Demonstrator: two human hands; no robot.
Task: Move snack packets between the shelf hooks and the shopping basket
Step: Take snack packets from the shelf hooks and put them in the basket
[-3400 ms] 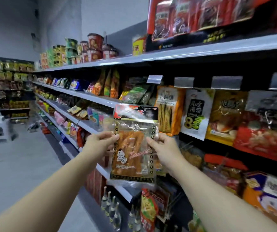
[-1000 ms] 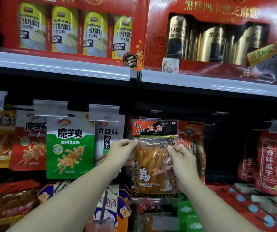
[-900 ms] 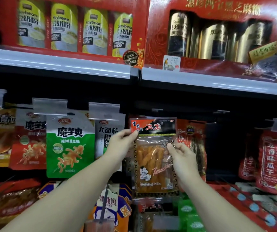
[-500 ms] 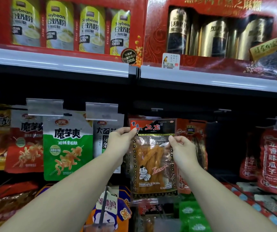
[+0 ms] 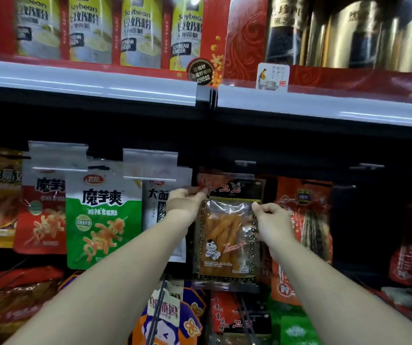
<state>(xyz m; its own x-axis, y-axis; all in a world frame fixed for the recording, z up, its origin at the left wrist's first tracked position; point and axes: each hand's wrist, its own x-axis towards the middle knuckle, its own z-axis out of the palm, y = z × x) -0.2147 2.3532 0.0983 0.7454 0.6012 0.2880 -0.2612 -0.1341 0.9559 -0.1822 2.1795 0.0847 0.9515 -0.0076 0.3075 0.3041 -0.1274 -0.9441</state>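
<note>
both hands (image 5: 229, 210) pinch the snack packet's (image 5: 226, 235) upper corners.

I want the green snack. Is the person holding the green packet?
No, both the left hand and the right hand pinch the clear packet of orange sticks; the green packet hangs untouched.

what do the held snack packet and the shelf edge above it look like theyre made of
Snack packet: thin glossy plastic film, it seems; its clear window shows orange sticks inside and catches wrinkled glare. Shelf edge: probably painted metal or a plastic strip, pale grey and smooth, with long soft light streaks; the picture cannot settle which.
</note>
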